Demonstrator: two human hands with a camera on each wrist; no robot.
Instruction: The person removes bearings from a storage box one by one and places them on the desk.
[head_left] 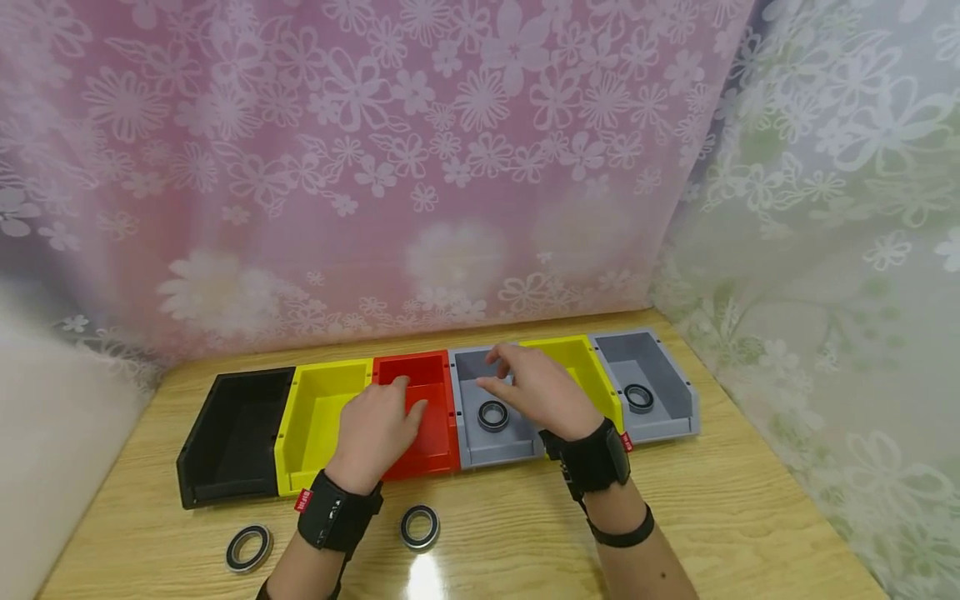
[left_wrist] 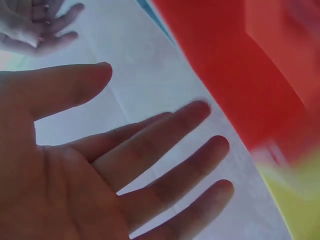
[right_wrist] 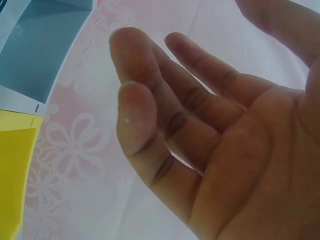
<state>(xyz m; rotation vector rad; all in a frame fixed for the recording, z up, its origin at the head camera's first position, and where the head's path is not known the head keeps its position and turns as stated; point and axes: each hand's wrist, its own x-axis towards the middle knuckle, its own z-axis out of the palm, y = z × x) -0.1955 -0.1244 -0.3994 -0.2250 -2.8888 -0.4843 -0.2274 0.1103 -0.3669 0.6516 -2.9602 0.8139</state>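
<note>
My left hand (head_left: pixel 373 433) hovers over the red bin (head_left: pixel 442 465) and the edge of the left yellow bin (head_left: pixel 315 425). Its fingers are spread and hold nothing, as the left wrist view also shows. Above the middle grey bin (head_left: pixel 498 452) and the right yellow bin (head_left: pixel 581 362) is my right hand (head_left: pixel 542 390), its fingers loosely bent around empty air. Inside that grey bin lies a ball bearing (head_left: pixel 492 416), just below the right thumb. Two more ring-shaped bearings rest on the table, one bearing (head_left: pixel 420 527) in front of the red bin and another bearing (head_left: pixel 249 548) farther left.
A black bin (head_left: pixel 236 433) stands at the left end of the row. At the right end a second grey bin (head_left: pixel 675 429) contains a bearing (head_left: pixel 639 398). The wooden table (head_left: pixel 750 517) meets a flowered pink curtain (head_left: pixel 420 183) behind the bins.
</note>
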